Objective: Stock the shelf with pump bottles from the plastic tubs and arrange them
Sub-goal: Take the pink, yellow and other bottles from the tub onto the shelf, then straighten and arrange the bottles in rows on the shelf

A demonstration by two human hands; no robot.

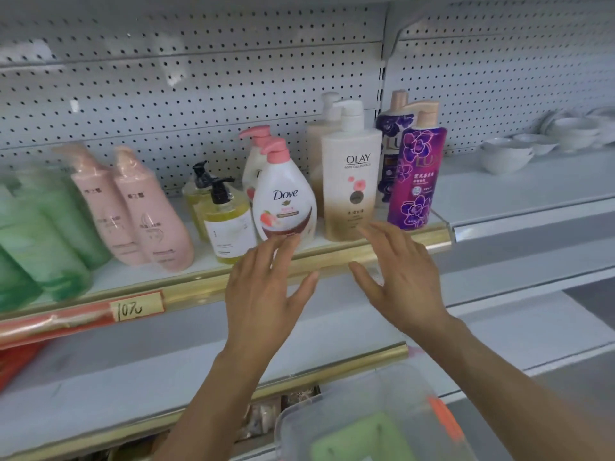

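Pump bottles stand in a row on the shelf: green bottles at far left, two pink bottles, yellow bottles with black pumps, a white Dove bottle, a cream Olay bottle and a purple Lux bottle. More bottles stand behind them. My left hand is spread open in front of the Dove bottle, fingertips near its base. My right hand is open just below the Olay bottle. Neither holds anything. A clear plastic tub sits at the bottom right.
White bowls are stacked on the neighbouring shelf section to the right. A handwritten price tag hangs on the gold shelf rail. A lower shelf juts out under my arms. A pegboard back panel rises behind the bottles.
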